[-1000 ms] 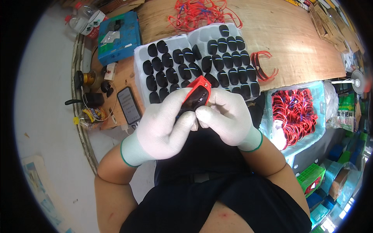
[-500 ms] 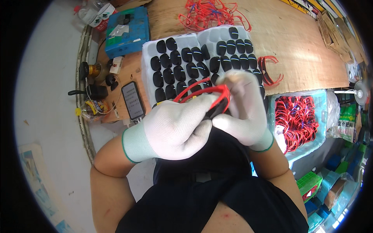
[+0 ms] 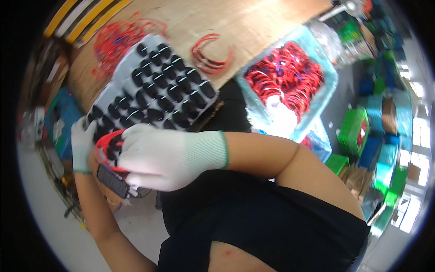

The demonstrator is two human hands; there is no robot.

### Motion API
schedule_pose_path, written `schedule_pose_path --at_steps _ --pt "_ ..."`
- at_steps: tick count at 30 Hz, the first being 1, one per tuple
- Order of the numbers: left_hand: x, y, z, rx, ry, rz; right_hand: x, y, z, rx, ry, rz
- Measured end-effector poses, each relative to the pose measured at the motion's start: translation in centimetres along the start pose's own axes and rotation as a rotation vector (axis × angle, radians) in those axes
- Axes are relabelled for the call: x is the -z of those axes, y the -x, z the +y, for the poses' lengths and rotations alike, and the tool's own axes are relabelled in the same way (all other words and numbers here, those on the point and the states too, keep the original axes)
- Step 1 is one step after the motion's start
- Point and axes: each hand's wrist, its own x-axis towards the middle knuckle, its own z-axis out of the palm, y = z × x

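The right hand [image 3: 167,158], in a white knit glove with a green cuff, is lying across the middle of the view, its fingers [image 3: 136,136] curling narrowly around a thin red plastic hoop with a black oval pad [image 3: 108,149]. The left hand [image 3: 82,143], gloved the same way, is sitting at nine o'clock of the hoop, touching it from the far side; whether its fingers are pinching the piece I cannot tell, since the right hand is covering them. The hoop's long axis is running roughly from ten o'clock to four o'clock, and the right hand is the nearer and more plainly gripping one.

Just beyond the hands, toward twelve o'clock, a pale moulded tray of glossy black oval pads [image 3: 156,93] is resting on the brown wooden counter [image 3: 253,27], with loose red hoops [image 3: 209,53] past it and a clear bag of red hoops [image 3: 285,86] at two o'clock.

Compared with half a second ago, the view has swung sharply: the tray is now lying tilted, and the hands are sitting lower left of it rather than centred below.
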Motion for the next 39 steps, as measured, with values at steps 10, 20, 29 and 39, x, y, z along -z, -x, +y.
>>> schedule_pose_path --at_steps 10,20,29,39 --pt "-1.7 -1.3 -1.5 -0.301 0.128 0.091 -0.1 -1.0 0.0 -0.099 0.234 -0.213" --pt "-0.3 0.1 -11.0 -0.285 0.429 -0.015 0.3 -1.7 -2.6 -0.249 0.065 -0.239" --pt "6.4 13.4 9.8 -0.16 1.757 -0.235 0.4 0.2 -1.3 -0.174 -0.147 0.045" --pt "7.5 15.5 16.6 -0.066 1.548 -0.025 0.0 -0.5 -2.0 -0.276 -0.317 0.013"
